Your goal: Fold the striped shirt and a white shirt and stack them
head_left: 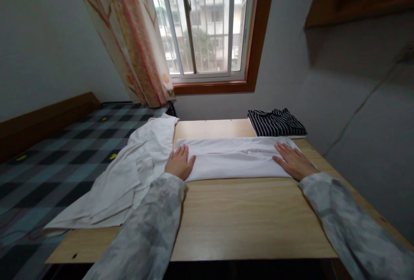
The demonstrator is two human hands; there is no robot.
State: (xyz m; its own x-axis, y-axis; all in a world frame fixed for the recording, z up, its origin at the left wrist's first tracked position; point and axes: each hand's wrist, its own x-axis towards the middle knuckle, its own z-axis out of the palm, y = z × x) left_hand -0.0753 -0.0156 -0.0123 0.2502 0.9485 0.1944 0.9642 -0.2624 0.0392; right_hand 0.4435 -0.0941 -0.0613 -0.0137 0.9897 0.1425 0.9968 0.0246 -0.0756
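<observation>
A white garment (233,159), folded into a long flat strip, lies across the middle of a light wooden table (246,219). My left hand (179,162) rests flat on the strip's left end, fingers together. My right hand (293,159) lies flat on its right end, fingers spread. Neither hand grips anything. Both arms wear pale grey mottled sleeves.
A loose white garment (129,176) drapes over the table's left edge toward a bed with a checked cover (48,159). A folded dark striped garment (274,122) sits at the table's far right. A window (207,21) and patterned curtain (129,34) stand behind; a grey wall is on the right.
</observation>
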